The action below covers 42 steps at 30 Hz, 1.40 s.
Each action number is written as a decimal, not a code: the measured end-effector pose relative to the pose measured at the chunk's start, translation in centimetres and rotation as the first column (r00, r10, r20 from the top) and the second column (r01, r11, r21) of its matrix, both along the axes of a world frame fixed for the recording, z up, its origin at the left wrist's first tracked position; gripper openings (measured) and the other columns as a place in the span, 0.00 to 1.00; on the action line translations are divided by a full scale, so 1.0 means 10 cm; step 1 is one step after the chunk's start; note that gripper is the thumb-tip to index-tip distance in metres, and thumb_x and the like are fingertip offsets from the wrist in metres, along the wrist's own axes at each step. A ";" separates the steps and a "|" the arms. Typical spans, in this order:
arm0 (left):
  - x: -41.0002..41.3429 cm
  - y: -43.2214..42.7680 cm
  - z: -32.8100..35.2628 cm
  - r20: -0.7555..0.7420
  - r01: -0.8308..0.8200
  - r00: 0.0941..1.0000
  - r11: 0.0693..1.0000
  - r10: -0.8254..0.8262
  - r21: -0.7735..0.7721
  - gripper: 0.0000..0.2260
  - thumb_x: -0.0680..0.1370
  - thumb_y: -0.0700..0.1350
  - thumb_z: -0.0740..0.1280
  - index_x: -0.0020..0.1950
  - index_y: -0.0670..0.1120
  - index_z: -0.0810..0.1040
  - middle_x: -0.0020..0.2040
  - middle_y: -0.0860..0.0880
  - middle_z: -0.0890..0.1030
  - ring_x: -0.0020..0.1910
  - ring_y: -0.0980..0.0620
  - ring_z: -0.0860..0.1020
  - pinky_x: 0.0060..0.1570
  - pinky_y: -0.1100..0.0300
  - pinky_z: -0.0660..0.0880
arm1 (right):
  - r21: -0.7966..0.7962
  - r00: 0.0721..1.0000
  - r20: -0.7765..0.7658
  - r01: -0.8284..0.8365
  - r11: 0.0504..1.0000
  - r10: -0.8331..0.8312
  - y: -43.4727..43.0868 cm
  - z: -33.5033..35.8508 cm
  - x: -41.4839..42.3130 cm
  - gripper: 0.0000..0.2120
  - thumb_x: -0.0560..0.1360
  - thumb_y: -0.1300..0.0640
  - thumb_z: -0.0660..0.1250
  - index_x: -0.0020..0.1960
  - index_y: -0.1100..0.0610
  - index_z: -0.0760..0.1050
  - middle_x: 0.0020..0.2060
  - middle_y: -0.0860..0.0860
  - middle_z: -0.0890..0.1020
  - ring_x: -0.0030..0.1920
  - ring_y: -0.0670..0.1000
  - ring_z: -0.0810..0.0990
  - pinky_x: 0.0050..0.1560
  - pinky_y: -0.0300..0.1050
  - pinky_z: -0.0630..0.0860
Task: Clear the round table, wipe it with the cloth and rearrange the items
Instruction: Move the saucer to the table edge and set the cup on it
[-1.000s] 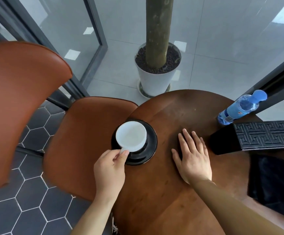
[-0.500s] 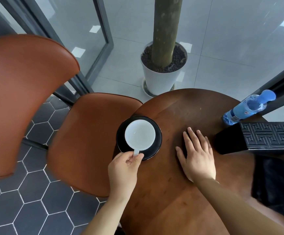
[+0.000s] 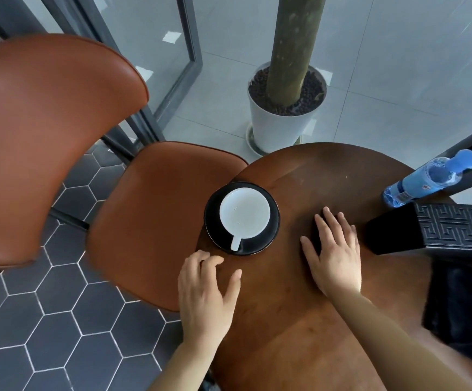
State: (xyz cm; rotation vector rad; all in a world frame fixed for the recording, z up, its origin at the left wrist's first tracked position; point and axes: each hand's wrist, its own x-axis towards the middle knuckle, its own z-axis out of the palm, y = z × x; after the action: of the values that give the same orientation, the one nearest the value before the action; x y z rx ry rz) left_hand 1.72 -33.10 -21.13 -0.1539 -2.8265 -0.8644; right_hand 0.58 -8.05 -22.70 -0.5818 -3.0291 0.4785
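Note:
A white cup (image 3: 244, 211) sits on a black saucer (image 3: 271, 235) at the left edge of the round brown table (image 3: 299, 328), its handle pointing toward me. My left hand (image 3: 205, 294) hovers just below the saucer, fingers apart, holding nothing. My right hand (image 3: 333, 255) lies flat, palm down, on the table's middle. A blue water bottle (image 3: 424, 183) stands at the far right. A black patterned box (image 3: 438, 231) lies beside it. A dark cloth (image 3: 466, 314) is at the right edge.
A brown leather chair (image 3: 150, 204) stands close against the table's left side, its backrest (image 3: 40, 131) further left. A white plant pot (image 3: 280, 128) with a trunk stands behind the table. Glass panels and dark hexagon floor tiles surround.
My left hand set the cup down on the saucer, let go of its handle and drew back toward me. The right hand stayed flat on the table.

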 end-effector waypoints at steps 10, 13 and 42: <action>-0.40 0.19 0.19 0.008 -0.049 0.999 0.998 0.049 0.042 0.08 0.75 0.49 0.74 0.47 0.46 0.84 0.39 0.51 0.80 0.38 0.51 0.76 0.37 0.53 0.76 | 0.051 1.000 -0.006 0.001 0.999 -0.001 -0.02 -0.02 0.01 0.30 0.80 0.38 0.52 0.77 0.54 0.66 0.79 0.50 0.63 0.81 0.55 0.53 0.80 0.58 0.52; -0.40 0.19 0.19 0.014 -0.054 0.999 0.997 0.053 0.062 0.08 0.76 0.48 0.74 0.48 0.45 0.85 0.39 0.51 0.82 0.38 0.52 0.76 0.37 0.59 0.74 | 0.056 1.000 -0.004 0.002 0.998 -0.002 -0.02 -0.02 0.02 0.30 0.81 0.38 0.52 0.77 0.53 0.66 0.79 0.50 0.63 0.81 0.54 0.53 0.80 0.58 0.52; -0.46 0.13 0.15 -0.025 -0.089 0.995 0.985 0.094 0.146 0.08 0.74 0.46 0.74 0.45 0.42 0.85 0.36 0.50 0.80 0.37 0.51 0.75 0.39 0.72 0.63 | 0.047 1.000 -0.006 0.005 0.999 -0.005 -0.02 -0.03 0.02 0.30 0.80 0.38 0.53 0.77 0.53 0.66 0.79 0.50 0.63 0.81 0.54 0.52 0.80 0.57 0.51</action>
State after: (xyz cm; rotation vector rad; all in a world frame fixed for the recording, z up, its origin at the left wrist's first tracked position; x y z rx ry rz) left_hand -2.90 -31.81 -19.59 -0.0172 -2.7058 -1.0323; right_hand 0.74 -8.29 -23.02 -0.5835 -3.0232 0.4062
